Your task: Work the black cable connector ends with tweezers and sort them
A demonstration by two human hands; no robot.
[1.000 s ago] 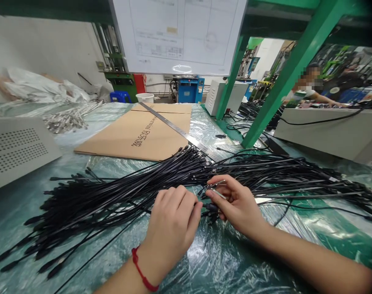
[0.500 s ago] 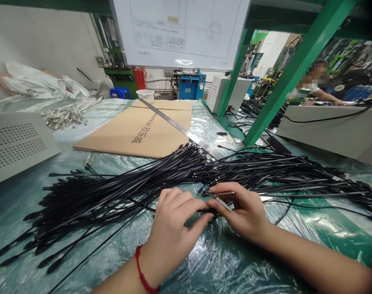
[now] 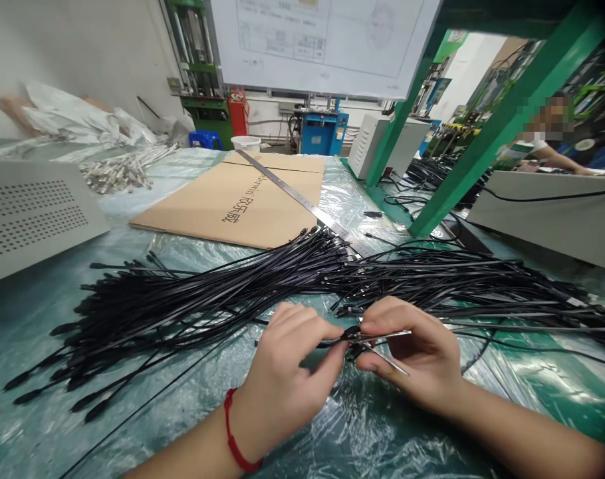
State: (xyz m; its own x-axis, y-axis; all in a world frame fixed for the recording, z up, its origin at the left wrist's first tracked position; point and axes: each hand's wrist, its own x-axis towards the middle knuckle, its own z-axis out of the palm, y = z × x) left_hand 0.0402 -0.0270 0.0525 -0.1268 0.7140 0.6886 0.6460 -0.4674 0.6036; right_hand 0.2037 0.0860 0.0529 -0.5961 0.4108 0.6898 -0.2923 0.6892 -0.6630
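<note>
My left hand, with a red cord round the wrist, is closed in a pinch on the end of a black cable. My right hand grips a small silver nail clipper between thumb and fingers, its two metal arms spread apart. The clipper's jaw end meets the cable end between the two hands; the exact contact is too small to make out. Just beyond my hands lies a large heap of black cables, with a second heap stretching to the right.
A flat cardboard sheet lies behind the cables, with a steel ruler across it. Clear plastic film covers the green table. Grey perforated housing stands left, a green post right. A person works beyond it.
The view has shifted, so the bench appears further right. My right hand has tilted the clipper, and its arms show more clearly. My left hand keeps its pinch on the cable.
</note>
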